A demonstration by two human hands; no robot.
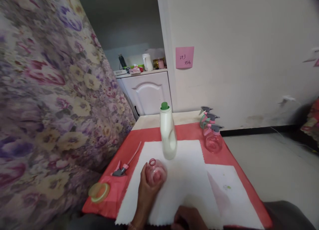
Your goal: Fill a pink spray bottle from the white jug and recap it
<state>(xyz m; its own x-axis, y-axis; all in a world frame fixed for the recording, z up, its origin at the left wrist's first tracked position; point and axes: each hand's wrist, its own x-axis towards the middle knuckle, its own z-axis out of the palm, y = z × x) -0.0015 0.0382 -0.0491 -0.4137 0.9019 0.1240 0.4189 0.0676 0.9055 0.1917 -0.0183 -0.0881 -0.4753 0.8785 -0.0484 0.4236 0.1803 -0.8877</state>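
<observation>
My left hand (pixel 146 195) is wrapped round a transparent pink spray bottle (pixel 161 172). Its top is off, so the round neck shows, and it tilts slightly over the white cloth (pixel 184 176). Low in the picture is my right hand (pixel 188 218), blurred and curled near the cloth's front edge; whether it holds anything is not visible. Just beyond the bottle stands a tall whitish detergent jug (pixel 167 133) with a green piece in its mouth. A grey and pink trigger sprayer head (pixel 121 170) with its tube lies on the left.
Several spray bottles (pixel 213 142) with trigger heads line the table's right side. At the front left sits a yellowish round lid or tape roll (pixel 99 192). A stained white sheet (pixel 233 186) lies at right on the red tablecloth (pixel 184 133). A floral curtain (pixel 62 107) hangs at left.
</observation>
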